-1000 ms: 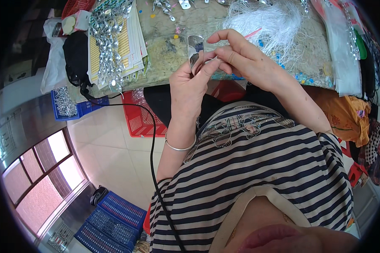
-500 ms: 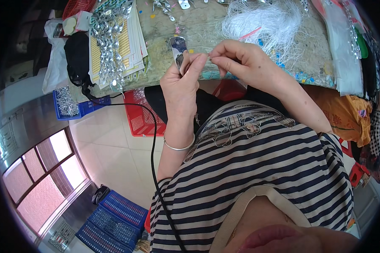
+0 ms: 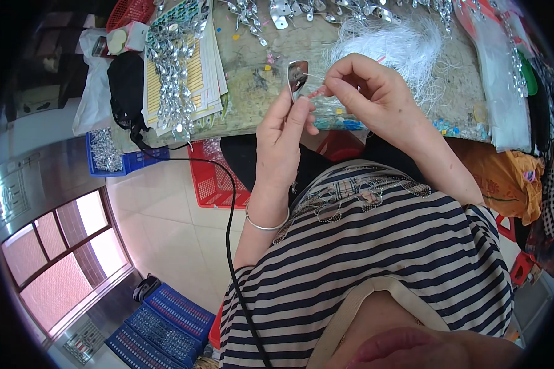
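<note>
My left hand pinches a shiny, curved metal plate between thumb and fingers and holds it upright above the table's near edge. Beside it on the right, my right hand has its thumb and index finger pressed together. A thin white thread runs between the plate and those fingertips; how it is fastened to the plate is too small to tell. Just beyond my right hand lies a loose heap of white threads on the worn table.
Strands of shiny metal pieces lie on stacked yellow-and-white cards at left. More metal pieces line the far side. Clear plastic bags hang at right. A black cable runs past my left arm; a red basket stands below.
In the picture, my left hand and the metal plate have shifted right. The plate stands closer to my right hand, and the thread between them shows now. My right hand has moved slightly right.
</note>
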The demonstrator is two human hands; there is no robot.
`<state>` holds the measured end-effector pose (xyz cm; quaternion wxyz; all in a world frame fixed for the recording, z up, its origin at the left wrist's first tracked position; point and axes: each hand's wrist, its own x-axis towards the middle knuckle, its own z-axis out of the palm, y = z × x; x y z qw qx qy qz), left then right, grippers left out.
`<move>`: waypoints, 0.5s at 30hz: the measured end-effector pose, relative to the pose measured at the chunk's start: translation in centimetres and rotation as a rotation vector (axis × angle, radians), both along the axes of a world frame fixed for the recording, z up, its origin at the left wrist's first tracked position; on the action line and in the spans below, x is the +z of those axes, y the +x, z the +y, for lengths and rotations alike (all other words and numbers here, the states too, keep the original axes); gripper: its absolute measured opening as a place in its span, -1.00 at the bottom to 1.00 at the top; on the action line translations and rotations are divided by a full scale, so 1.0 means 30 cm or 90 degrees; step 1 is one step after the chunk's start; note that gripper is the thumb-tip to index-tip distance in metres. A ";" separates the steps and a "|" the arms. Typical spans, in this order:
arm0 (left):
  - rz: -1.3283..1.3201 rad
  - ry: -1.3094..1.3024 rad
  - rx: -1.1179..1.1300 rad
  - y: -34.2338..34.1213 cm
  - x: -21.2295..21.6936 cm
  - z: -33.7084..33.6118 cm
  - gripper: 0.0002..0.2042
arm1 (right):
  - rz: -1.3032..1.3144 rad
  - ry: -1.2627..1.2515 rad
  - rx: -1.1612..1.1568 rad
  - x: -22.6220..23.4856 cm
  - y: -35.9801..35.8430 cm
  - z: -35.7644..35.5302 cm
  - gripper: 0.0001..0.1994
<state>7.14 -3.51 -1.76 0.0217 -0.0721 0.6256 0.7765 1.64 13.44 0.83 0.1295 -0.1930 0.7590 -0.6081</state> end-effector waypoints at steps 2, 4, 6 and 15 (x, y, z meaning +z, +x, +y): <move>0.012 -0.021 -0.011 0.001 0.008 0.004 -0.64 | 0.005 -0.011 -0.015 -0.007 -0.002 -0.001 -0.90; 0.027 -0.037 0.008 0.000 0.021 0.014 -0.63 | 0.009 -0.022 -0.030 -0.009 -0.003 -0.001 -0.91; 0.030 -0.042 0.010 0.003 0.018 0.015 -0.62 | -0.004 0.000 -0.032 -0.009 -0.004 0.001 -0.92; 0.027 -0.042 0.009 0.013 0.007 0.020 -0.58 | -0.015 -0.009 -0.049 -0.022 0.000 0.000 -0.92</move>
